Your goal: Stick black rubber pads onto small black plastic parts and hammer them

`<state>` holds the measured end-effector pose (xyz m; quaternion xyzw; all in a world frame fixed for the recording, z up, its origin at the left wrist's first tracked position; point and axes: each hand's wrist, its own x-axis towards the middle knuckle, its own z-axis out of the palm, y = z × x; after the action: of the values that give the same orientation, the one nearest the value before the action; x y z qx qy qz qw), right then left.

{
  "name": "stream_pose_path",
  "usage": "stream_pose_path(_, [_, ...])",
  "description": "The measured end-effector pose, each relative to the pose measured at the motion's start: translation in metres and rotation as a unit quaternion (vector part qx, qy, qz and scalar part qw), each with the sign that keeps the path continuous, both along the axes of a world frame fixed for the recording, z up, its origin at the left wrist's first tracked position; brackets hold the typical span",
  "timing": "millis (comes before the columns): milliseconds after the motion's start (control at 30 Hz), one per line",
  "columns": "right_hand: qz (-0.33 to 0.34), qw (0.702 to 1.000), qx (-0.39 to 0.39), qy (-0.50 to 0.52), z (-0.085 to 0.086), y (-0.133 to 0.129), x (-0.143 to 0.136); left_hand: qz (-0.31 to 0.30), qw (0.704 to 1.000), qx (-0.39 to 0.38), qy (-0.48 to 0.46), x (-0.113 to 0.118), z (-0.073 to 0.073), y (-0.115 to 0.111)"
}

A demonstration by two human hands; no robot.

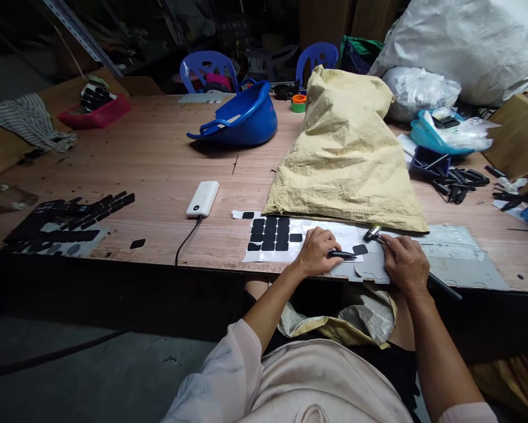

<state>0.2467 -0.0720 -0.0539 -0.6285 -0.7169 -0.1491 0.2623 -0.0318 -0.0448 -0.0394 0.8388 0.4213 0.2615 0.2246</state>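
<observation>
My left hand (316, 254) is closed on a thin black pen-like tool (343, 254), which lies low over the white sheet (308, 226) with its tip pointing right. In my right hand (407, 264) is a hammer (444, 286); its metal head is near the beige sack's lower edge and its black handle sticks out to the right. A loose black rounded piece (359, 249) lies between the two hands. Rows of black rounded pieces (270, 234) sit on the sheet to the left of my left hand. Under my right hand is a grey board (460, 255).
A beige sack (343, 158) lies just behind the hands. Farther left are a white power bank (202, 198) with a cable, a tilted blue basin (250, 120) and black strips (100, 211). Black pen-like parts (460, 185) and a turquoise basket (435, 138) are at right.
</observation>
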Motion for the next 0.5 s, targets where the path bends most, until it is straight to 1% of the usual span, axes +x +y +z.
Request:
stream_pose_path(67, [-0.003,1.000,-0.003,-0.003,0.001,-0.001,-0.001,-0.033,0.999,0.032,-0.011,-0.003,-0.003,-0.020])
stream_pose_path(167, [-0.008,1.000,0.001,-0.008,0.001,-0.001,-0.001,-0.082,0.994,0.064,-0.015,-0.010,-0.011,-0.057])
stream_pose_path(233, [-0.010,1.000,0.002,-0.005,0.001,0.000,-0.001,-0.096,0.992,0.082,0.000,-0.016,-0.017,-0.079])
stream_pose_path(300, [-0.011,1.000,0.002,-0.001,0.000,0.000,-0.001,-0.095,0.991,0.096,0.024,-0.020,-0.021,-0.094])
stream_pose_path(367, [-0.012,1.000,-0.002,0.002,0.000,0.000,-0.001,-0.089,0.991,0.092,0.038,-0.022,-0.020,-0.101])
stream_pose_path(400, [-0.013,1.000,-0.005,0.004,0.000,0.000,-0.002,-0.084,0.993,0.079,0.038,-0.022,-0.018,-0.100])
stream_pose_path(433, [-0.013,1.000,-0.008,0.006,0.000,0.000,-0.002,-0.074,0.995,0.061,0.033,-0.022,-0.015,-0.096])
stream_pose_path(500, [-0.015,1.000,-0.014,0.014,0.001,-0.001,-0.003,-0.030,0.999,0.024,0.018,-0.021,-0.006,-0.077])
